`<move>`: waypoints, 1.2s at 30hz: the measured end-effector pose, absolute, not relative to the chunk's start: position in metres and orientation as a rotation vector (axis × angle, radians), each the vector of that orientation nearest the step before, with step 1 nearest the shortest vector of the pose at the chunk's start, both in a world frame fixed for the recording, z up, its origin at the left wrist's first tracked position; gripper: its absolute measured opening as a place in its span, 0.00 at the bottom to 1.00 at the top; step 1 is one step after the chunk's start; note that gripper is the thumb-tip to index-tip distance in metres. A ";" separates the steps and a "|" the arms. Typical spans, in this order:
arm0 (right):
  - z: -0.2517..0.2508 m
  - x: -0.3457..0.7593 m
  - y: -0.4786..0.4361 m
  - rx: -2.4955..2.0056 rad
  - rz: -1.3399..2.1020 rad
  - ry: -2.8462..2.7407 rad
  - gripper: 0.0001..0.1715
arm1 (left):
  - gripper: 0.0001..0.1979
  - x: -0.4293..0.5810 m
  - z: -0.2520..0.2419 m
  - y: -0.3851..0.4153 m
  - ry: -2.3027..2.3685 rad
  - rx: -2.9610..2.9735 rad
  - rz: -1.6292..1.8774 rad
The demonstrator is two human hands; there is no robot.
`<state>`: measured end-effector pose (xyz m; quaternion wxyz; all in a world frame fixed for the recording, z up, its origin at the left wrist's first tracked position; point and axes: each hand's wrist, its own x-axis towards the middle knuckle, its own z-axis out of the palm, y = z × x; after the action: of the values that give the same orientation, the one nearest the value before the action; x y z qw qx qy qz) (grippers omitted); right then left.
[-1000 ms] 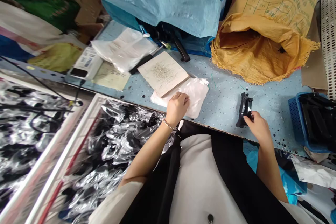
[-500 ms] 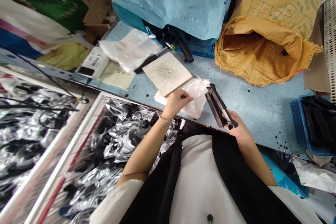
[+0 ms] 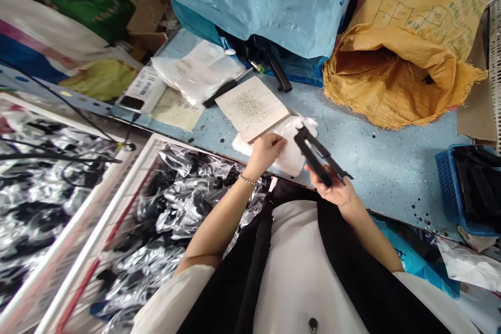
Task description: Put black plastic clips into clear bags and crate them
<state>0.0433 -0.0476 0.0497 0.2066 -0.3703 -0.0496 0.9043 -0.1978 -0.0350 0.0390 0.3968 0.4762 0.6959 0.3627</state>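
Observation:
My left hand (image 3: pixel 268 151) is closed in a pinch above the crumpled white plastic bag (image 3: pixel 293 148), at the near corner of a pale square board (image 3: pixel 252 107). Whatever its fingertips may hold is too small to make out. Scattered over the middle of that board are many tiny bits. My right hand (image 3: pixel 332 188) grips a long black part with two bars (image 3: pixel 315 154), tilted above the front of the bench. The bars run side by side with a gap between them, and the fingers wrap round the near end.
A blue sack (image 3: pixel 258 10) and an open yellow woven sack (image 3: pixel 399 78) lie at the back of the blue bench (image 3: pixel 376 167). At the right stands a blue basket (image 3: pixel 446 188) of black parts. Bagged black items (image 3: pixel 183 203) fill a white-framed rack below left.
My right hand has turned the black part, which now sits slightly further left and shows the gap between its bars. My left hand's fingers have drawn in closer together.

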 end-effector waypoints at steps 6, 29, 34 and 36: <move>0.024 0.044 -0.058 -1.278 2.316 -0.326 0.04 | 0.06 -0.216 0.063 -0.044 1.929 1.438 1.119; 0.030 0.007 -0.037 -1.153 2.319 -0.594 0.08 | 0.27 -0.175 0.059 -0.079 1.372 2.140 1.099; 0.031 0.011 -0.036 -1.294 1.748 -0.987 0.11 | 0.32 -0.148 0.059 -0.100 1.190 2.049 1.137; 0.041 0.021 -0.040 -1.352 1.503 -1.287 0.12 | 0.33 -0.143 0.061 -0.100 1.194 2.070 1.121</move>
<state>0.0214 -0.0395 0.0406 0.3640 -0.5255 -0.5003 0.5841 -0.1433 -0.0998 0.0608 0.2484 0.7598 0.4381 0.4113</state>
